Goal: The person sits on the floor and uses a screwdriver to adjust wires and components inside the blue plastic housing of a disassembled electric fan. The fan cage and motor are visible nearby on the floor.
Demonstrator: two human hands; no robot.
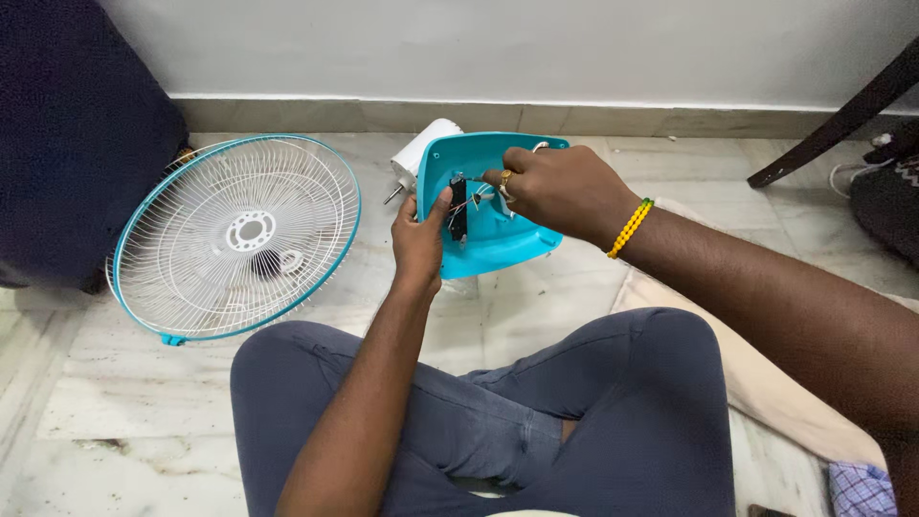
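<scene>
Your left hand (418, 239) grips the turquoise plastic fan housing (488, 206) by its near-left edge, thumb against the upright black switch block (459, 209). Your right hand (555, 187), fingers pinched on the thin wires (476, 194), sits just right of that block.

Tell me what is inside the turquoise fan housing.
Inside the turquoise housing: a black component and thin wires. The right hand covers the rest.

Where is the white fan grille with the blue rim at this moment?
In the head view, the fan grille leans on the marble floor at the person's left, beside the dark bag and left of the left hand.
</scene>
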